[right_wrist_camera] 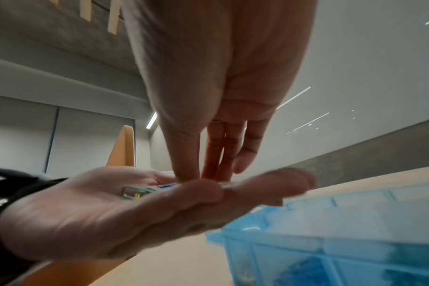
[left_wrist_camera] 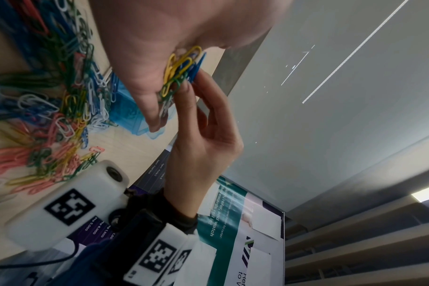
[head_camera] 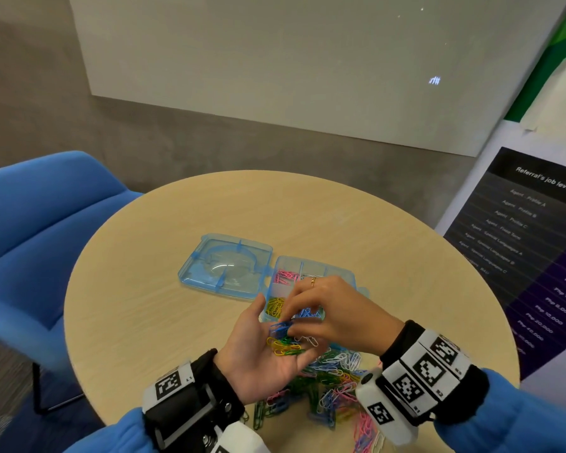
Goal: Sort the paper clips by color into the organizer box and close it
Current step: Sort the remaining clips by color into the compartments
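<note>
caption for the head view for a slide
Right hand picks blue clips from the left hand's palm beside the open box.

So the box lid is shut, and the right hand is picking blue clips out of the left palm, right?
Not shut: the head view shows the lid lying open beside the organizer box. The right hand is indeed picking blue clips from the left hand.

Blue sleeves (head_camera: 517,416), marker-tagged wrist cameras (head_camera: 384,410), gold ring (head_camera: 312,281)

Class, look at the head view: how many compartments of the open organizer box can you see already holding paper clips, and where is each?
3: pink clips in the far-left compartment, yellow in the near-left, blue beside the yellow. The right hand covers part of the organizer box, so more may be hidden.
</note>
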{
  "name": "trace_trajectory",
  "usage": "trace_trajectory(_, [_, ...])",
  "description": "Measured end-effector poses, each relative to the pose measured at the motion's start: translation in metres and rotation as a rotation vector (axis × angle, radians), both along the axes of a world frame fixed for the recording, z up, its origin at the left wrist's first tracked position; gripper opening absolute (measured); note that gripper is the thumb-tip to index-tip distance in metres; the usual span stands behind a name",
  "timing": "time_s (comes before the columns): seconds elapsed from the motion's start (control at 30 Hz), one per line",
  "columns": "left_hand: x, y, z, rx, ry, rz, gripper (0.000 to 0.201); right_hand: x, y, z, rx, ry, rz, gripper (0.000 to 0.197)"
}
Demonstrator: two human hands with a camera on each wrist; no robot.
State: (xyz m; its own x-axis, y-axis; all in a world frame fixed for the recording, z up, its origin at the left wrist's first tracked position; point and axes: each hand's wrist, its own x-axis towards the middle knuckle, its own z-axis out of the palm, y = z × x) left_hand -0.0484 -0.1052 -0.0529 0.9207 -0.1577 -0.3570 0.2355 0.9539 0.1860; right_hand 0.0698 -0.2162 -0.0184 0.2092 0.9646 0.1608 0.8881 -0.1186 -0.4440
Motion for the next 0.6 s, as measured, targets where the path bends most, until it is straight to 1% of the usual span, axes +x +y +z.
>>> trace_trajectory(0.17, [-0.001, -0.001, 0.001, -0.019, -0.021, -0.003, 0.079, 0.003, 0.000, 0.002, 0.039, -0.023, 0.018, 0.008])
trace_trajectory(0.3, [0.000, 0.000, 0.000, 0.039, -0.007, -0.027, 0.086, 0.011, -0.004, 0.008, 0.046, -0.012, -0.028, 0.006])
trace_trajectory(0.47, [0.003, 0.001, -0.001, 0.118, 0.056, -0.027, 0.086, 0.024, -0.009, 0.011, 0.043, -0.076, -0.218, 0.005])
trace_trajectory(0.53, [0.003, 0.002, -0.002, 0.122, 0.068, -0.026, 0.088, 0.030, -0.009, 0.011, -0.013, -0.144, -0.273, 0.009])
trace_trajectory(0.6, [0.004, 0.003, -0.003, 0.136, 0.080, -0.027, 0.088, 0.033, -0.010, 0.011, -0.115, -0.210, -0.314, 0.017])
